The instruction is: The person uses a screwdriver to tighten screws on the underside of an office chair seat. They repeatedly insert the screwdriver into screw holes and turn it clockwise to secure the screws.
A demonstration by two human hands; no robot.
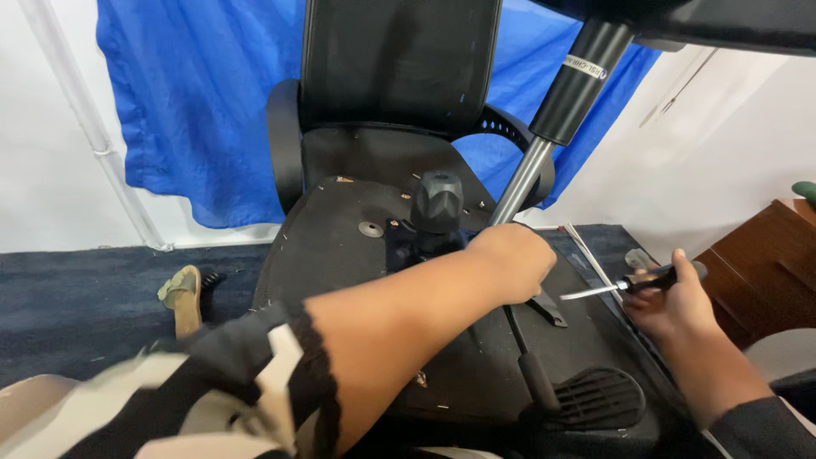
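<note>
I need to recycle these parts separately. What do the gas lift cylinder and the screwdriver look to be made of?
Gas lift cylinder: apparently metal, its upper sleeve smooth satin black, its thin lower rod bright and mirror-like, likely polished or chromed steel. Screwdriver: shiny silver shaft, probably steel; dark matte handle, seemingly plastic or rubber, held in the right hand.

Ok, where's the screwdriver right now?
In the head view it is at the right, gripped in the right hand: the screwdriver points its tip left toward the left hand on the upturned chair base.
</note>
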